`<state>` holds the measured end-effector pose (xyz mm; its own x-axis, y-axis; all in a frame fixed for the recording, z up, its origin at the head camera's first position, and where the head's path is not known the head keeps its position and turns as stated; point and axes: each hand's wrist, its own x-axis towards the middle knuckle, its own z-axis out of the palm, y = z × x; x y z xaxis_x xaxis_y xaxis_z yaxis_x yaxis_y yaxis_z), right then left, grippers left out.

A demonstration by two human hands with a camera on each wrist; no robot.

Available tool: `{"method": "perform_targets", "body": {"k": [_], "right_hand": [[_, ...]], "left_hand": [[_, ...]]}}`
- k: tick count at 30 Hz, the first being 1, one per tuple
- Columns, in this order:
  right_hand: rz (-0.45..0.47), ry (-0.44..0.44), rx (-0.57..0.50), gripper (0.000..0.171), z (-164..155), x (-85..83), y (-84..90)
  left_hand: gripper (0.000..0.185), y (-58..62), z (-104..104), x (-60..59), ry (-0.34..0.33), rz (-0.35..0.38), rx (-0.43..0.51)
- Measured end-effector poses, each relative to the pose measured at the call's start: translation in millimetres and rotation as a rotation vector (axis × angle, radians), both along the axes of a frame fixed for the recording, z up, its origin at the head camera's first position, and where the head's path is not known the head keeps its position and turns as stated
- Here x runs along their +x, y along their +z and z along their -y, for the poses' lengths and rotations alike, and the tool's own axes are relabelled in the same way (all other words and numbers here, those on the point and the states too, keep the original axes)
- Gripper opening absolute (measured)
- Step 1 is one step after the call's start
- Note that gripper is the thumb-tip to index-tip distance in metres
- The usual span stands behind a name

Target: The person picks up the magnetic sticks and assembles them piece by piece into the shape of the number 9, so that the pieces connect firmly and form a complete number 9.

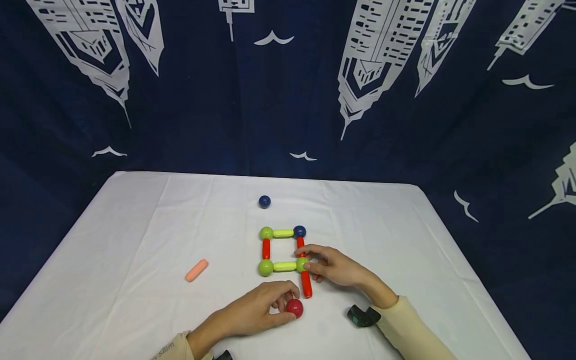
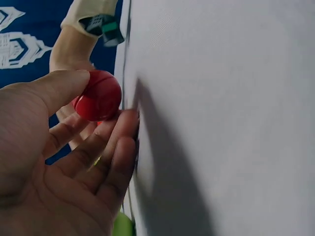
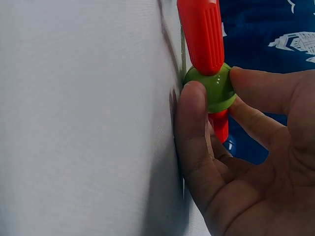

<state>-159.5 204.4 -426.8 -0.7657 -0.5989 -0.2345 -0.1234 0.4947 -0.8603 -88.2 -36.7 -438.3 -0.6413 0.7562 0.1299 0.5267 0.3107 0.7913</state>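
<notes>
A square of sticks and balls lies on the white table [image 1: 135,225]: green balls [image 1: 266,233], a blue ball [image 1: 299,231], yellow-green sticks [image 1: 283,233] and red sticks [image 1: 266,248]. My right hand [image 1: 330,266] pinches the square's near-right green ball [image 3: 212,87] between thumb and fingers. A red stick [image 1: 306,283] runs from that ball toward me. My left hand [image 1: 261,306] pinches a red ball [image 1: 294,307] close to that stick's near end, the ball [image 2: 99,96] sitting between thumb and fingertips.
A loose blue ball [image 1: 264,201] lies beyond the square. A salmon stick [image 1: 196,270] lies to the left on the white cloth. A dark curtain with white building prints [image 1: 369,65] hangs behind the table. A black wrist device [image 1: 362,316] sits on my right arm.
</notes>
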Motion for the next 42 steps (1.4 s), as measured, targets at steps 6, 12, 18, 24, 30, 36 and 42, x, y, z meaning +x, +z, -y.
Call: {"method": "perform_targets", "body": {"k": [6,12,18,24,30,36,42], "right_hand": [[0.003,-0.001,0.007,0.034,-1,0.0,0.0],[0.001,0.000,0.021,0.035,0,-0.8,0.0],[-0.019,0.016,0.024,0.035,0,-1.6,0.1],[-0.026,0.027,0.020,0.035,-1,-2.0,0.1],[-0.016,0.028,0.009,0.036,-1,-1.3,1.2],[-0.010,0.029,-0.006,0.036,-2,-1.2,0.4],[-0.017,0.030,-0.018,0.035,-2,-0.6,-0.1]], "left_hand": [[0.036,-0.6,-12,1.4,0.011,-0.051,-0.082],[0.042,2.8,-19,1.4,0.045,-0.104,-0.173],[0.043,3.0,-24,-1.7,0.029,-0.170,-0.202],[0.040,3.3,-30,-2.0,0.046,-0.196,-0.240],[0.038,4.0,-34,-1.7,0.076,-0.206,-0.271],[0.035,5.1,-35,-1.0,0.113,-0.186,-0.281],[0.033,5.4,-35,-0.4,0.116,-0.185,-0.270]]}}
